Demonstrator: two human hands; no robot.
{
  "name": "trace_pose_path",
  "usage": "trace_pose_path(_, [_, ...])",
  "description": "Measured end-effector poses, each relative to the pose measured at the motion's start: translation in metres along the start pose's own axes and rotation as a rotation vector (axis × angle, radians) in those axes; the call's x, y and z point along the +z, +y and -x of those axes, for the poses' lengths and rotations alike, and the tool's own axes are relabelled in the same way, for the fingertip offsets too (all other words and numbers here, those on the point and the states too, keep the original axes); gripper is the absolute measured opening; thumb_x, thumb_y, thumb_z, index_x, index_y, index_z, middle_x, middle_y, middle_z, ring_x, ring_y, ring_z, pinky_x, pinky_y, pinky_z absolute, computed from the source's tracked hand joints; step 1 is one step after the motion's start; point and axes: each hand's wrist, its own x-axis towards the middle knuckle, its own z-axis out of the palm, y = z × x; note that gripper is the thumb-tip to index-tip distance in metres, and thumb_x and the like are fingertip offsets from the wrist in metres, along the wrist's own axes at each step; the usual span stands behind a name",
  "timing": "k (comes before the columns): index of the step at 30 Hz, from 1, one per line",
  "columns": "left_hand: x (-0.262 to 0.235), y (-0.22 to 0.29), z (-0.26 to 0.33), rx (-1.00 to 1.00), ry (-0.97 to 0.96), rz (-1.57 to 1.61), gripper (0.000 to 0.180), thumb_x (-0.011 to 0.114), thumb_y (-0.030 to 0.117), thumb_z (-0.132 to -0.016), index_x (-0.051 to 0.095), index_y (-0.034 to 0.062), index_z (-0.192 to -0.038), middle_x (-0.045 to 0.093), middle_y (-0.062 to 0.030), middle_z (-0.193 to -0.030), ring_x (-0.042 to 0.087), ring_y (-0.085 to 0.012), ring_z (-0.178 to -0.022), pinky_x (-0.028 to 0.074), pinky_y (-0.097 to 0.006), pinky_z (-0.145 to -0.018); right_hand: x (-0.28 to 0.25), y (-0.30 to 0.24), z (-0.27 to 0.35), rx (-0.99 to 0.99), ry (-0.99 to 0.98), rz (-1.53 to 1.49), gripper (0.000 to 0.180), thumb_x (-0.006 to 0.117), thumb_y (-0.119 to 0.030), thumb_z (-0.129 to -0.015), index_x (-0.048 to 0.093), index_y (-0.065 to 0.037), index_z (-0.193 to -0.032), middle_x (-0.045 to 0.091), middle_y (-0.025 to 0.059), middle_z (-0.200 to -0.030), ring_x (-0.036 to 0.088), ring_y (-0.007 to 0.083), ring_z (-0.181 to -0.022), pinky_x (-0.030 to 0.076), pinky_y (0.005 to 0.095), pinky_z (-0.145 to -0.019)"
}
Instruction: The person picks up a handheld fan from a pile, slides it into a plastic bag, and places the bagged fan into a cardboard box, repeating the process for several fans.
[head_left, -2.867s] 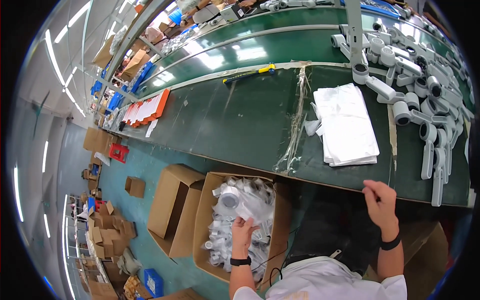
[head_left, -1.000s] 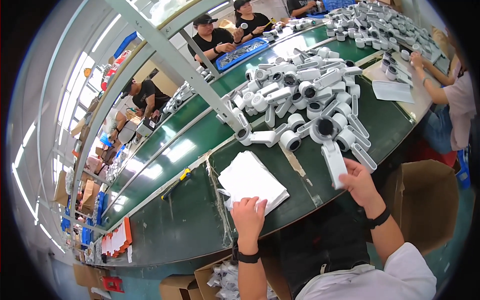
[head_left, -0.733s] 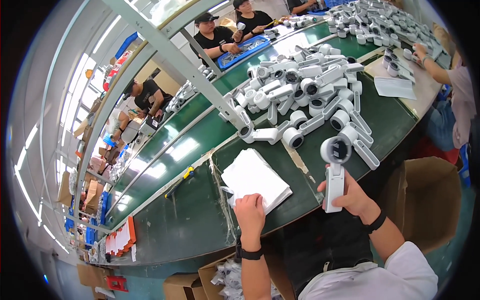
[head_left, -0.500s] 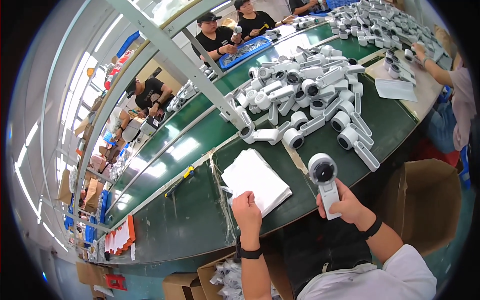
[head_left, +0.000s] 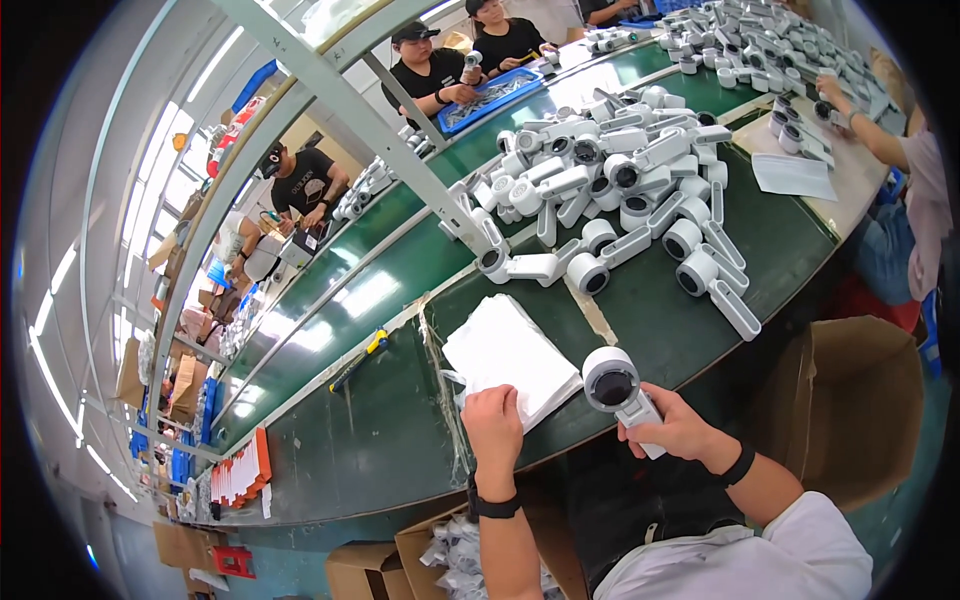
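Factory hall, green workbench [head_left: 400, 430], white parts pile [head_left: 620, 200]

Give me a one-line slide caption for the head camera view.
Right hand holds a white handheld device while left hand rests on white bags.

— What sits past the near edge of the long green surface [head_left: 380, 440]?
— A heap of white plastic handheld devices [head_left: 620, 190], a yellow-handled tool [head_left: 360, 358], and an open brown cardboard box [head_left: 850, 400] at right
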Motion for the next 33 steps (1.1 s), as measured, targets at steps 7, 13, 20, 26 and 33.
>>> trace_pose_path(7, [0.004,0.000,0.001,-0.082,0.164,0.081,0.012,0.062,0.008,-0.087,0.066,-0.0004,-0.094,0.065,-0.0165,-0.081,0.061,-0.0309,-0.078,0.047,-0.037,-0.070,0.002,0.002,0.002,0.019,0.012,0.016,0.030,0.066,-0.004,-0.082,0.052,-0.004,-0.108,0.061,0.0057,-0.084,0.061,0.0137,-0.062,0.048,0.0285,-0.057])
trace_pose_path(13, [-0.014,0.037,0.004,-0.254,0.152,0.494,0.014,0.064,0.005,-0.087,0.066,-0.0021,-0.099,0.066,-0.0083,-0.081,0.059,-0.0143,-0.071,0.046,-0.026,-0.067,0.001,0.004,0.003,0.079,-0.021,0.072,0.038,0.064,-0.004,-0.082,0.049,-0.002,-0.117,0.063,0.0080,-0.086,0.061,0.0152,-0.062,0.049,0.0289,-0.058])
trace_pose_path(20, [-0.022,0.053,0.014,-0.177,0.083,0.479,0.012,0.065,0.004,-0.086,0.067,-0.0015,-0.096,0.065,-0.0114,-0.082,0.061,-0.0173,-0.071,0.048,-0.027,-0.067,-0.003,0.000,0.008,0.190,-0.271,0.188,0.057,0.065,-0.016,-0.087,0.038,-0.004,-0.136,0.063,0.0062,-0.088,0.059,0.0122,-0.064,0.048,0.0260,-0.058])
trace_pose_path(26, [-0.012,0.049,0.024,-0.282,0.021,0.560,0.014,0.065,0.005,-0.086,0.066,-0.0019,-0.098,0.065,-0.0091,-0.080,0.060,-0.0145,-0.070,0.048,-0.026,-0.067,0.001,-0.006,0.007,0.313,-0.359,0.359,0.082,0.065,-0.020,-0.088,0.012,-0.006,-0.149,0.065,0.0091,-0.087,0.060,0.0137,-0.061,0.050,0.0267,-0.058])
trace_pose_path(33, [-0.016,0.047,0.030,-0.347,-0.047,0.669,0.016,0.065,0.010,-0.090,0.067,-0.0019,-0.100,0.064,-0.0011,-0.083,0.056,-0.0069,-0.075,0.046,-0.021,-0.067,0.007,-0.015,-0.008,0.340,-0.297,0.412,0.092,0.060,-0.018,-0.090,-0.008,-0.014,-0.152,0.065,0.0093,-0.086,0.061,0.0143,-0.062,0.052,0.0267,-0.058])
